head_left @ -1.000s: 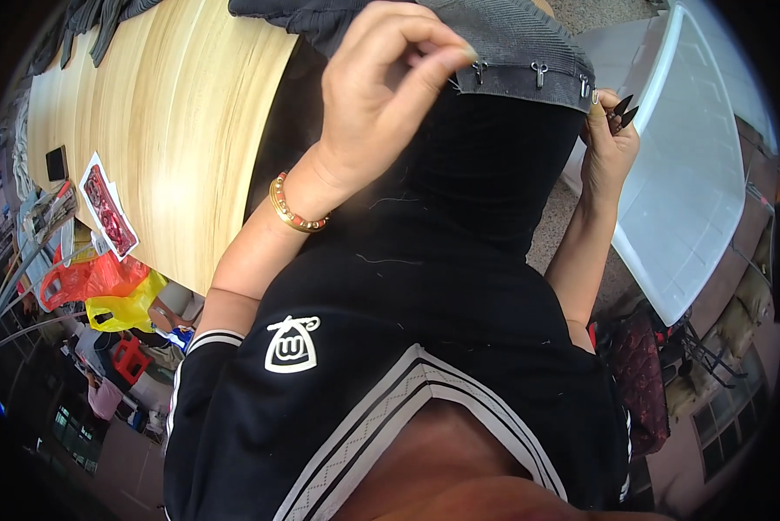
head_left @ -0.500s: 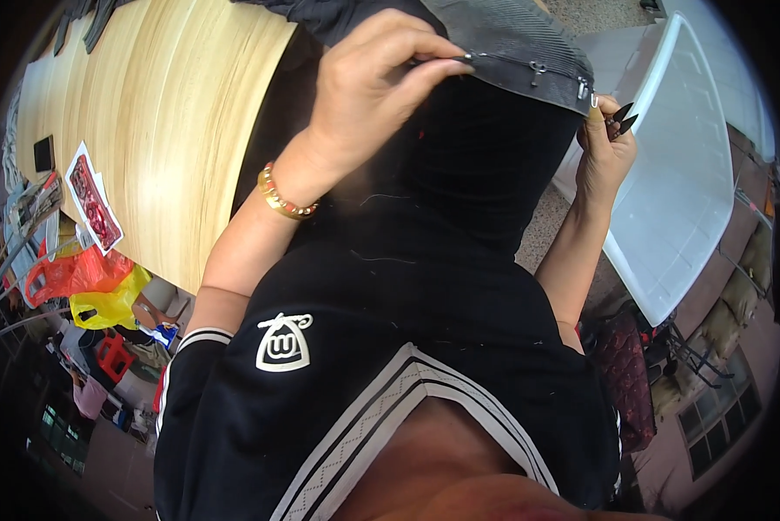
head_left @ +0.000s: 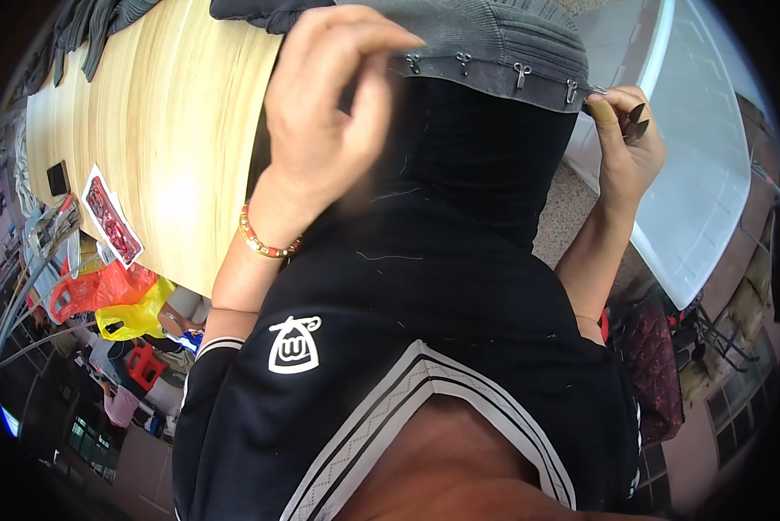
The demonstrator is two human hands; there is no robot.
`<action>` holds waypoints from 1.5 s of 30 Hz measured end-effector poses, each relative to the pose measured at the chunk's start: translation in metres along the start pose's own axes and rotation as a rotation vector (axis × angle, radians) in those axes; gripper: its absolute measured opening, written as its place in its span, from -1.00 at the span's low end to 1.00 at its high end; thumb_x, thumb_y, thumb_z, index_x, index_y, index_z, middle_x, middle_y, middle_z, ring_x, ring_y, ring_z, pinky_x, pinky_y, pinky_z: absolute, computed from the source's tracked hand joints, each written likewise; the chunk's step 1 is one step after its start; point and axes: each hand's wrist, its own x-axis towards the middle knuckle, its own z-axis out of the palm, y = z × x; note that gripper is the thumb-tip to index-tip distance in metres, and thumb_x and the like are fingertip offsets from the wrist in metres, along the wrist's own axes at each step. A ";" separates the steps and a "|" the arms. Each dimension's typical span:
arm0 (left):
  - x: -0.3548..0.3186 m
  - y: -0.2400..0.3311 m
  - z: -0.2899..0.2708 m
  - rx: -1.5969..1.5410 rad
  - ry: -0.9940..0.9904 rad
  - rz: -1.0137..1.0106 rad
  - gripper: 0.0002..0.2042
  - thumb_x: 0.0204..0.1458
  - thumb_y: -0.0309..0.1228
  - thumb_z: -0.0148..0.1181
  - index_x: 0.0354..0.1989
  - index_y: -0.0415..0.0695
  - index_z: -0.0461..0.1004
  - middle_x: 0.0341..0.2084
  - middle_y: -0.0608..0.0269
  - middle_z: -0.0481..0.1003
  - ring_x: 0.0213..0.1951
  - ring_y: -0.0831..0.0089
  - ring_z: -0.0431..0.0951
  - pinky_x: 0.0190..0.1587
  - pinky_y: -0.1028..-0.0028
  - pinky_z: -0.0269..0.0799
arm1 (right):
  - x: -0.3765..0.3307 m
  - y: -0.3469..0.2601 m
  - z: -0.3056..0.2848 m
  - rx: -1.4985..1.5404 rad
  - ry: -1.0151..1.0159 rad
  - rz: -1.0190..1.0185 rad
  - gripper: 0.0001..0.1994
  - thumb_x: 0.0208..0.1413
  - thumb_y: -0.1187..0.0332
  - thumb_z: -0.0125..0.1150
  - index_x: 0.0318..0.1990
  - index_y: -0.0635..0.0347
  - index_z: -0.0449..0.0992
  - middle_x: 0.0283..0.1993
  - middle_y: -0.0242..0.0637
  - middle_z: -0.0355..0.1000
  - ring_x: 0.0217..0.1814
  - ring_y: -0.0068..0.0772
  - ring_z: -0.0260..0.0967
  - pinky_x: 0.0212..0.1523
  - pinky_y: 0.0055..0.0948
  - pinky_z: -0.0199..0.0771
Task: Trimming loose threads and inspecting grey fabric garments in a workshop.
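Note:
Across my lap lies a grey ribbed knit garment [head_left: 529, 39], its near edge carrying a row of small metal hooks [head_left: 521, 75]. My right hand [head_left: 626, 143] pinches the right end of that edge between thumb and fingers. Dark pointed blades [head_left: 637, 126], apparently of small thread snips, stick out of the same hand; their handle is hidden in the palm. My left hand [head_left: 325, 108] is raised near the left part of the edge, thumb and forefinger apart and somewhat blurred, with nothing visible between them.
To the left stands a wooden table [head_left: 173, 113] with dark knit pieces [head_left: 95, 35], a phone [head_left: 57, 179] and a printed red card [head_left: 112, 215]. Red [head_left: 103, 291] and yellow [head_left: 136, 314] plastic bags are beside it. A white plastic tub [head_left: 694, 174] is at the right.
My left hand has let go of the garment's edge and drawn back left, fingers parting. More of the hooked edge shows now. My right hand still grips its end, slightly further right.

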 end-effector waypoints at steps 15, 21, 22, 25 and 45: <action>0.016 -0.031 0.057 -0.034 0.114 0.447 -0.74 -0.15 -0.59 0.50 -0.24 -0.20 0.63 -0.38 0.27 0.55 -0.33 0.37 0.55 -0.28 0.50 0.47 | -0.004 0.002 0.003 0.065 0.028 0.054 -0.92 0.14 0.52 0.37 -0.25 0.32 0.60 -0.32 -0.39 0.50 -0.27 -0.63 0.43 -0.21 -0.64 0.43; 0.007 -0.025 0.055 -0.140 0.137 0.208 -0.92 0.05 -0.60 0.33 -0.30 -0.25 0.56 -0.35 0.19 0.54 -0.31 0.38 0.54 -0.26 0.52 0.45 | -0.006 0.003 0.003 0.069 0.023 0.059 -0.91 0.15 0.52 0.37 -0.23 0.32 0.60 -0.32 -0.40 0.50 -0.27 -0.63 0.43 -0.20 -0.65 0.43; 0.007 -0.023 0.054 -0.189 0.145 0.145 -0.93 0.06 -0.59 0.33 -0.31 -0.25 0.56 -0.35 0.19 0.54 -0.30 0.39 0.53 -0.25 0.51 0.45 | -0.006 0.004 0.003 0.067 0.027 0.049 -0.91 0.15 0.52 0.37 -0.23 0.32 0.60 -0.32 -0.41 0.50 -0.27 -0.64 0.43 -0.20 -0.65 0.43; 0.008 -0.015 0.050 -0.235 0.133 0.120 -0.93 0.07 -0.58 0.32 -0.31 -0.26 0.56 -0.30 0.18 0.55 -0.29 0.38 0.53 -0.22 0.50 0.44 | -0.006 0.004 0.001 0.044 0.013 0.060 -0.90 0.15 0.51 0.37 -0.22 0.32 0.60 -0.32 -0.42 0.50 -0.28 -0.65 0.43 -0.22 -0.67 0.42; 0.023 0.004 0.058 0.007 0.005 0.317 -0.70 -0.15 -0.53 0.51 -0.18 -0.13 0.65 -0.24 0.26 0.51 -0.26 0.43 0.50 -0.19 0.51 0.40 | -0.007 -0.012 0.009 -0.113 0.018 -0.122 -0.90 0.06 0.50 0.44 -0.29 0.28 0.64 -0.40 -0.48 0.39 -0.41 -0.72 0.25 -0.39 -0.69 0.24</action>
